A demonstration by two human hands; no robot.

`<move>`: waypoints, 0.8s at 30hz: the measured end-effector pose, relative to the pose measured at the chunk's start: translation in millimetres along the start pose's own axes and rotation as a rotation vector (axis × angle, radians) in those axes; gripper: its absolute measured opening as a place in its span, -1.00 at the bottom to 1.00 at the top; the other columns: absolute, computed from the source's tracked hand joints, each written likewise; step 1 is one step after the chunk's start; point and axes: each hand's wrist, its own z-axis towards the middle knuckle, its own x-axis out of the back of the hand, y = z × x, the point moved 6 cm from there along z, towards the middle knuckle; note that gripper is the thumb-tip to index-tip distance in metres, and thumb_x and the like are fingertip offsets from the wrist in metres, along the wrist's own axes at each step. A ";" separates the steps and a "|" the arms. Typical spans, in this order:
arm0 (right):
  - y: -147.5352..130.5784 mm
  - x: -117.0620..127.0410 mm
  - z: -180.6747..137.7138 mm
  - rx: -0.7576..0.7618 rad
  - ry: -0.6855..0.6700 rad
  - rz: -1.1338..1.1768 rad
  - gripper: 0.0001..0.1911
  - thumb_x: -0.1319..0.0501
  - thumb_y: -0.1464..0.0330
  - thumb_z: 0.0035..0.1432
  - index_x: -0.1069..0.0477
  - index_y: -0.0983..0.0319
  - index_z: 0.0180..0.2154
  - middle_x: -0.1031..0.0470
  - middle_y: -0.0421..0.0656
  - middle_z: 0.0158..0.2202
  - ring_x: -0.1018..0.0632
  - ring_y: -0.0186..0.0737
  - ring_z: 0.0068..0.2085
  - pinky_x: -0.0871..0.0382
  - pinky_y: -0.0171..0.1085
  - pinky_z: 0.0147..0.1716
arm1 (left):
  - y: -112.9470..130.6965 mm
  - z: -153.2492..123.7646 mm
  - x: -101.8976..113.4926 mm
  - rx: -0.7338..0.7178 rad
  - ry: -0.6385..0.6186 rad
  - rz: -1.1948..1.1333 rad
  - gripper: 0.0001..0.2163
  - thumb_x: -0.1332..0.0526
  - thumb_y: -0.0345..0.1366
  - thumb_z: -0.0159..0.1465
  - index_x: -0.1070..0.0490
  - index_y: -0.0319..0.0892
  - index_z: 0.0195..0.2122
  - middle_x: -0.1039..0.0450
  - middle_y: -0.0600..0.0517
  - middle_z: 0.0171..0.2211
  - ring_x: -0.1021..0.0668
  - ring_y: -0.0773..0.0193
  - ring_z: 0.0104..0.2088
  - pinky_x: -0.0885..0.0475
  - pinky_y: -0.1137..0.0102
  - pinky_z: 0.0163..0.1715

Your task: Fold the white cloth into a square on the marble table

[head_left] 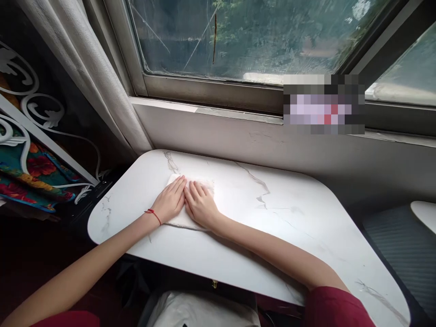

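Note:
A white cloth (184, 220) lies flat on the white marble-patterned tabletop (245, 254), left of its middle. My left hand (171, 200) rests palm down on the cloth's left part, fingers stretched forward; a red string is tied round that wrist. Beside it, my right hand (201, 205) is also laid flat on the cloth, its fingers stretched out and a little apart. The two hands touch or nearly touch at the inner edges. Both press the cloth from above without gripping it, and they hide much of its middle.
Behind the table runs a wall with a window (238, 41) above it. A light curtain (91, 68) hangs at the left, near a white scrolled metal frame (44, 131) and flowered fabric (41, 168). A dark grey ribbed surface (402, 245) is at the right.

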 end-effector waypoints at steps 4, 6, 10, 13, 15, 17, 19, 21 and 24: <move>-40.0 -5.3 -1.9 0.103 -0.033 0.071 -0.41 0.05 0.35 0.33 -0.23 0.65 0.23 -0.27 0.40 0.25 -0.30 0.31 0.30 -0.22 0.17 0.25 | -6.9 -38.1 15.3 0.067 0.032 0.067 -0.49 0.16 -0.29 0.42 -0.21 -0.36 0.31 -0.20 -0.20 0.35 -0.25 0.09 0.37 -0.26 0.14 0.33; -54.6 -6.7 -1.4 0.146 -0.030 0.113 -0.37 0.02 0.30 0.32 -0.20 0.64 0.25 -0.23 0.37 0.29 -0.24 0.31 0.34 -0.18 0.17 0.28 | -10.8 -56.4 22.2 0.105 0.053 0.105 -0.49 0.16 -0.29 0.41 -0.22 -0.38 0.31 -0.21 -0.21 0.34 -0.27 0.08 0.36 -0.28 0.14 0.31; -82.2 -11.5 5.1 0.247 -0.046 0.176 -0.29 -0.01 0.18 0.30 -0.15 0.58 0.29 -0.16 0.32 0.34 -0.15 0.27 0.38 -0.15 0.19 0.30 | -21.9 -94.0 36.6 0.195 0.103 0.180 -0.47 0.14 -0.27 0.40 -0.17 -0.35 0.34 -0.23 -0.22 0.33 -0.30 0.04 0.34 -0.32 0.10 0.28; -106.6 -18.0 15.9 0.343 -0.062 0.179 -0.25 -0.03 0.15 0.29 -0.14 0.60 0.29 -0.16 0.33 0.34 -0.16 0.25 0.38 -0.10 0.11 0.34 | -36.2 -121.4 46.8 0.249 0.131 0.229 -0.45 0.13 -0.25 0.39 -0.11 -0.33 0.37 -0.24 -0.24 0.32 -0.32 0.02 0.33 -0.32 0.07 0.27; -122.5 -24.2 26.2 0.380 -0.058 0.162 -0.25 -0.04 0.14 0.29 -0.15 0.59 0.29 -0.18 0.31 0.33 -0.19 0.24 0.37 -0.08 0.09 0.35 | -50.3 -135.5 52.0 0.271 0.134 0.250 -0.45 0.13 -0.24 0.39 -0.09 -0.32 0.38 -0.24 -0.24 0.32 -0.32 0.00 0.33 -0.32 0.05 0.27; -135.3 -31.9 39.2 0.376 -0.045 0.141 -0.25 -0.03 0.13 0.29 -0.15 0.58 0.28 -0.18 0.30 0.33 -0.19 0.25 0.37 -0.07 0.10 0.35 | -67.4 -143.4 55.9 0.281 0.130 0.259 -0.45 0.15 -0.24 0.39 -0.10 -0.32 0.37 -0.22 -0.25 0.33 -0.32 0.00 0.33 -0.30 0.04 0.27; -143.6 -40.4 53.8 0.347 -0.037 0.135 -0.25 -0.04 0.15 0.28 -0.14 0.61 0.28 -0.17 0.34 0.33 -0.18 0.28 0.37 -0.06 0.14 0.34 | -85.8 -144.1 57.7 0.281 0.111 0.256 -0.45 0.18 -0.24 0.39 -0.14 -0.33 0.36 -0.22 -0.24 0.33 -0.31 0.02 0.33 -0.28 0.05 0.29; -146.5 -48.7 68.8 0.318 -0.039 0.147 -0.25 -0.07 0.18 0.27 -0.12 0.66 0.27 -0.15 0.40 0.32 -0.18 0.32 0.36 -0.05 0.18 0.33 | -103.4 -138.4 57.7 0.282 0.079 0.249 -0.44 0.20 -0.25 0.39 -0.19 -0.38 0.33 -0.22 -0.25 0.33 -0.30 0.03 0.34 -0.26 0.07 0.30; -140.4 -59.2 89.3 0.300 -0.051 0.158 -0.26 -0.09 0.23 0.25 -0.13 0.67 0.26 -0.15 0.42 0.32 -0.17 0.34 0.36 -0.03 0.18 0.33 | -125.9 -120.7 54.6 0.298 0.033 0.243 -0.43 0.22 -0.24 0.39 -0.22 -0.47 0.29 -0.20 -0.30 0.33 -0.28 0.02 0.35 -0.22 0.10 0.33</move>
